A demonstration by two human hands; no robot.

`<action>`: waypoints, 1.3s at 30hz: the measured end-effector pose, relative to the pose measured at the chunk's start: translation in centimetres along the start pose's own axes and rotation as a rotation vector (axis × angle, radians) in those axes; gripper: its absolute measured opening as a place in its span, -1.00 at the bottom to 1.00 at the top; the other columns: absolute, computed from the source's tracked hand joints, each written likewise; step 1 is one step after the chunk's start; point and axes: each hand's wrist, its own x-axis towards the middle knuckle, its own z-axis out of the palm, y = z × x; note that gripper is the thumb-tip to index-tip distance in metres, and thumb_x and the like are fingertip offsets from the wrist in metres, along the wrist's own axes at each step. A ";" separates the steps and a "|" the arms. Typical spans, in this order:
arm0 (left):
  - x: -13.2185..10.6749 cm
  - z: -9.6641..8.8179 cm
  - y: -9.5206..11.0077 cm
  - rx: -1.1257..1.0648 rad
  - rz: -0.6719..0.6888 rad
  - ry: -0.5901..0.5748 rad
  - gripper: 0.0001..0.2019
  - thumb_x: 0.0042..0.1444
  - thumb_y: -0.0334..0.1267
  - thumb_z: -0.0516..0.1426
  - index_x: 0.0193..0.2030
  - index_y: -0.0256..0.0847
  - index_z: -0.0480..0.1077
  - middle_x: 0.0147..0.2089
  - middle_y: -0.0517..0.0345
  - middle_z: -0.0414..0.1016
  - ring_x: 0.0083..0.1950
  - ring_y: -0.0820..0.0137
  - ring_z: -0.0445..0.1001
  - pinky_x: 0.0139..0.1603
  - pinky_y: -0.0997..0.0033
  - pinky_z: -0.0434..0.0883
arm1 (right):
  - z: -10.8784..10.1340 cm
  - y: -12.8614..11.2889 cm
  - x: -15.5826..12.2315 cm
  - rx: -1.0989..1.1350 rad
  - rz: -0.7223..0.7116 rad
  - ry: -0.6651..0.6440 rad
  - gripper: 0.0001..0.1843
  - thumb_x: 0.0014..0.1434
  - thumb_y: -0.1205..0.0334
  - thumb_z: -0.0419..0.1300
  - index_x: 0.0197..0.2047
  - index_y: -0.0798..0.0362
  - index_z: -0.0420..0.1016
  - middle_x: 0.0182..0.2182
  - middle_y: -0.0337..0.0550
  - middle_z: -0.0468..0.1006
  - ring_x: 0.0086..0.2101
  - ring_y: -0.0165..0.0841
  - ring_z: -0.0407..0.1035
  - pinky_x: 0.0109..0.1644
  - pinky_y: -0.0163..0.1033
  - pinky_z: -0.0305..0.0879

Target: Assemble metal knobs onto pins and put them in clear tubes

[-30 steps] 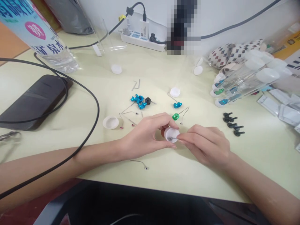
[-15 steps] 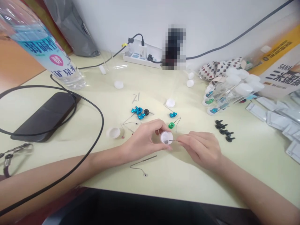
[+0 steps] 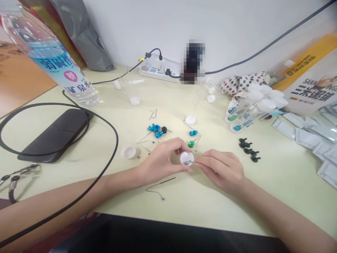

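Note:
My left hand point(image 3: 164, 158) is closed around a small white cap point(image 3: 187, 157), tilted so its inside faces me. Tiny dark metal bits point(image 3: 186, 163) lie in the bottom of it. Between the thumb and fingers of my right hand point(image 3: 222, 167) is a thin metal rod point(image 3: 194, 162), whose tip reaches into the cap; its far end is hidden in the hand. Just beyond the cap lie a green metal part point(image 3: 191, 144) and a blue metal part point(image 3: 193, 133). A bent wire piece point(image 3: 160, 182) rests on the table nearer to me.
Left of my hands are another white cap point(image 3: 129, 152) and several blue parts point(image 3: 155, 129). Black screws point(image 3: 249, 150) and capped clear tubes point(image 3: 252, 109) stand or lie to the right. A black cable point(image 3: 116, 130) loops over my left forearm, near a water bottle point(image 3: 60, 66).
The view has shifted slightly. My right hand has come a little closer to the cap, and the rod's tip reaches further inside. My left hand keeps its hold.

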 end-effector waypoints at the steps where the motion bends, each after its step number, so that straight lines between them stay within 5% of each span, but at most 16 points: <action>1: 0.0 0.0 0.0 -0.003 0.001 0.001 -0.71 -0.07 -0.23 0.30 -0.22 -0.20 0.36 -0.28 0.21 0.41 -0.25 0.43 0.36 -0.20 0.39 0.30 | 0.0 0.0 0.0 -0.003 0.004 -0.001 -0.97 0.15 0.40 0.18 -0.30 0.13 0.45 -0.48 -0.18 0.50 -0.47 -0.49 0.35 -0.45 -0.38 0.17; 10: 0.1 0.0 0.0 0.011 -0.002 -0.007 -0.74 -0.07 -0.25 0.30 -0.25 -0.20 0.36 -0.27 0.21 0.41 -0.27 0.44 0.35 -0.23 0.41 0.30 | -0.4 0.0 0.2 -0.139 -0.009 0.034 -0.95 0.14 0.39 0.20 -0.36 0.09 0.43 -0.54 -0.27 0.41 -0.53 -0.54 0.23 -0.52 -0.40 0.06; 21: 0.0 0.1 0.1 -0.007 -0.006 -0.008 -0.77 -0.05 -0.25 0.28 -0.27 -0.17 0.35 -0.28 0.23 0.40 -0.27 0.44 0.37 -0.23 0.41 0.30 | -0.7 0.2 0.0 -0.167 -0.018 -0.093 -0.92 0.17 0.41 0.13 -0.30 0.07 0.43 -0.49 -0.29 0.27 -0.55 -0.55 0.06 -0.56 -0.40 -0.02; 39: 0.1 0.1 0.1 -0.002 0.000 -0.008 -0.80 -0.01 -0.29 0.25 -0.25 -0.18 0.35 -0.27 0.21 0.39 -0.26 0.43 0.37 -0.23 0.40 0.31 | -0.8 0.2 -0.4 -0.159 -0.033 -0.111 -0.87 0.16 0.42 0.12 -0.27 0.02 0.44 -0.49 -0.29 0.24 -0.55 -0.53 0.02 -0.56 -0.39 -0.04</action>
